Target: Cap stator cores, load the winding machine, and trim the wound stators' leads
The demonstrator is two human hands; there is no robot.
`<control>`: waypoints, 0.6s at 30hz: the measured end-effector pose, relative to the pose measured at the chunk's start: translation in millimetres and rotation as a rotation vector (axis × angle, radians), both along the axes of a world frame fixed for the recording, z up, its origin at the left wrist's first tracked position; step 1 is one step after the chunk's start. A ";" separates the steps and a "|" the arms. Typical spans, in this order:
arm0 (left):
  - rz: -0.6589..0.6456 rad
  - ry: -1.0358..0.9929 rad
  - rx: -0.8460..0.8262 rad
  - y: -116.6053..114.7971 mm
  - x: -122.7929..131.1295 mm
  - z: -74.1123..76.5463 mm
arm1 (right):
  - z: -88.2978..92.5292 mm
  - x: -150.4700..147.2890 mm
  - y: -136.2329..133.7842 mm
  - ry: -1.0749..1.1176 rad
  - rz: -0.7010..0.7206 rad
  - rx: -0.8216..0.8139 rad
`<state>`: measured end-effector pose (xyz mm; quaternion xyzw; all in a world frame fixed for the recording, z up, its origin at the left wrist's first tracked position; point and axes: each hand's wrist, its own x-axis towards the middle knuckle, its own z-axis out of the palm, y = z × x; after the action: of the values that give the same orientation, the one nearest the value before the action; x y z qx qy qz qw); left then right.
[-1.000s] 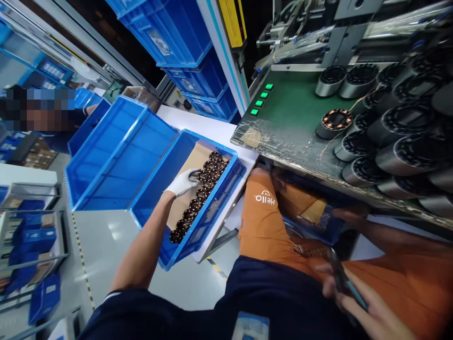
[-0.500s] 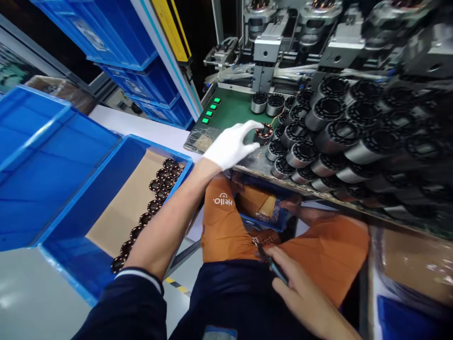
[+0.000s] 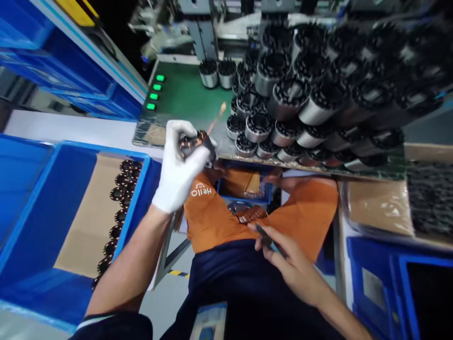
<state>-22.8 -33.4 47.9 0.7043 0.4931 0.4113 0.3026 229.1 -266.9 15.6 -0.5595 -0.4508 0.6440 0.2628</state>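
Observation:
My left hand (image 3: 173, 174), in a white glove, is closed around a motor stator (image 3: 198, 144) with copper windings, held tilted off the bench's front edge. A copper wire tail (image 3: 218, 116) sticks up from the stator toward the right. Over my lap, my bare right hand (image 3: 292, 259) is wrapped round slim dark pliers (image 3: 271, 241); their jaws are blurred. Several finished-looking stators with silver casings (image 3: 258, 126) stand stacked on the bench, right of my left hand.
At the left a blue bin (image 3: 136, 208) holds a cardboard sheet (image 3: 79, 217) and a row of wound stators (image 3: 120, 215). The green bench top (image 3: 184, 97) has lit green buttons (image 3: 154, 97). Beneath it sits a small blue tray (image 3: 269, 193). Blue crates (image 3: 371, 288) stand at the lower right.
My left hand has gripped the stator, lifted it from the bench and brought it left and toward me. My right hand stays over my lap with the pliers. The view has shifted right.

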 end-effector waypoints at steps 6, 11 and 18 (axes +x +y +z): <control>-0.020 -0.051 0.008 -104.4 17.5 15.1 | 23.9 -15.3 43.9 -0.061 -0.066 0.368; -0.029 0.057 0.058 -119.9 5.5 8.7 | 31.5 -25.8 54.8 -0.053 -0.023 0.484; -0.165 0.036 0.175 -112.0 -1.4 5.2 | 25.4 -29.4 47.1 -0.059 -0.048 0.518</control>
<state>-24.2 -145.3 53.1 0.7735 0.4012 0.4137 0.2637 199.7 -219.8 41.0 -0.5028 -0.5947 0.4838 0.3992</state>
